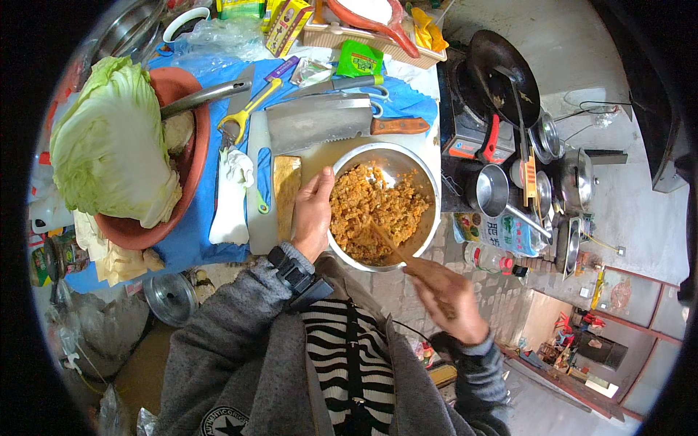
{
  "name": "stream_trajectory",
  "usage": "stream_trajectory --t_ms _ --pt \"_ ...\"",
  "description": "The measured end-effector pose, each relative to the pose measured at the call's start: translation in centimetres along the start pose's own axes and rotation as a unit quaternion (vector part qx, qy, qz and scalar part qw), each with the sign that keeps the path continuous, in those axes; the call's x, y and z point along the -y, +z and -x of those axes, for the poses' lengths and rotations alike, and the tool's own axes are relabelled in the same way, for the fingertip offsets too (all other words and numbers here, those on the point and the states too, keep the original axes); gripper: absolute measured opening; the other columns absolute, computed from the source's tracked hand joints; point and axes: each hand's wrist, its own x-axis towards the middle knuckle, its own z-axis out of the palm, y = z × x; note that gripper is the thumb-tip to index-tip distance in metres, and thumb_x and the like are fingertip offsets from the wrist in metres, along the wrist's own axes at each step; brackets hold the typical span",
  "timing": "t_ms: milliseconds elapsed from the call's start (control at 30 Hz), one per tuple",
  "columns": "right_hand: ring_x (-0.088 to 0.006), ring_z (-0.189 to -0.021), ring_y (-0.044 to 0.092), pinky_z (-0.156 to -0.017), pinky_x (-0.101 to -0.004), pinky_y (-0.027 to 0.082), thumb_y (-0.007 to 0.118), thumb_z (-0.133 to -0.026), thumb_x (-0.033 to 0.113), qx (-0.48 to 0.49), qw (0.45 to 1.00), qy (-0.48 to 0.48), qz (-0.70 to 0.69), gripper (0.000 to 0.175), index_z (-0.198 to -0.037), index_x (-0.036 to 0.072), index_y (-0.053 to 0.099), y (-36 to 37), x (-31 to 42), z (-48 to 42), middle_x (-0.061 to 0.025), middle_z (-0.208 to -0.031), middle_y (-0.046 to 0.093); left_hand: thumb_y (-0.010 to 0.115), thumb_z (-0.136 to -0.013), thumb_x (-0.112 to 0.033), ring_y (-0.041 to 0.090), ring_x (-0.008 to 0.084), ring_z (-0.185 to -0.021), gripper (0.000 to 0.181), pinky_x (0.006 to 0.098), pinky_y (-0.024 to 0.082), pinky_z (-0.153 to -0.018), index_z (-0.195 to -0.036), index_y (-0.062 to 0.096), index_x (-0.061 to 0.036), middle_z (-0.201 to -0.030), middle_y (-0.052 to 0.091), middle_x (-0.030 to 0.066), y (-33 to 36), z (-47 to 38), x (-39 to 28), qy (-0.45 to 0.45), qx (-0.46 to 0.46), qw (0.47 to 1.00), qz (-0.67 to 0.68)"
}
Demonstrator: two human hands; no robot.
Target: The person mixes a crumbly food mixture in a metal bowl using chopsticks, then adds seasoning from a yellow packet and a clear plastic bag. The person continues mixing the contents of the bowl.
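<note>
A stainless steel bowl (431, 185) holds a crumbly orange-brown minced mixture (371, 212). My left hand (314, 212) grips the bowl's left rim, thumb on top. Wooden chopsticks (390, 240) slant down into the mixture from my right hand (450, 302), which is closed around them and blurred. Beyond the bowl lies a wide cleaver (322, 121) with a wooden handle (401, 126). Left of my left hand are a yellowish-brown slab (287, 191) and a pale cutting board (263, 231) with a slotted handle.
At left, a napa cabbage (114, 147) rests in a reddish-brown basin (197, 185). Yellow-handled scissors (240, 120) and a grey-handled knife (338, 84) lie on the blue cloth (218, 256). To the right are a wok (501, 71) and a small saucepan (491, 191).
</note>
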Motion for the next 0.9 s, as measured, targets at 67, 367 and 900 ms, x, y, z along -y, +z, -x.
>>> stream_trajectory --t_ms 67,367,900 --pt "-0.0227 -0.093 0.071 -0.082 -0.0344 0.056 0.056 -0.096 0.002 -0.042 0.995 0.084 -0.042 0.025 -0.117 -0.007 0.065 -1.0 0.2 1.7 -0.0181 -0.102 0.072 0.056 -0.102 -0.035 0.058 0.0121 -0.105 0.044 0.0276 0.045 -0.094 -0.122 0.064 0.0038 -0.116 0.067 0.0065 0.1 0.1 0.1 0.016 -0.002 1.0 -0.005" --pt "-0.0258 -0.091 0.072 -0.083 -0.0342 0.059 0.053 -0.1 0.009 -0.166 0.938 0.186 -0.239 0.027 -0.109 -0.013 0.065 0.0 -4.8 -0.4 -0.0181 -0.098 0.071 0.055 -0.103 -0.036 0.058 0.0112 -0.103 0.044 0.0271 0.044 -0.093 -0.122 0.065 0.0026 -0.114 0.068 0.005 0.3 0.3 -0.3 0.01 -0.006 1.0 -0.013" --pt "-0.0243 -0.094 0.072 -0.084 -0.0319 0.058 0.052 -0.099 0.002 -0.195 0.941 0.192 -0.197 0.023 -0.11 -0.014 0.064 -2.7 -2.4 3.8 -0.0195 -0.101 0.071 0.056 -0.102 -0.037 0.058 0.012 -0.104 0.045 0.0275 0.044 -0.094 -0.122 0.065 0.0024 -0.115 0.068 0.0052 -0.3 -0.5 0.6 -0.008 0.003 1.0 -0.013"
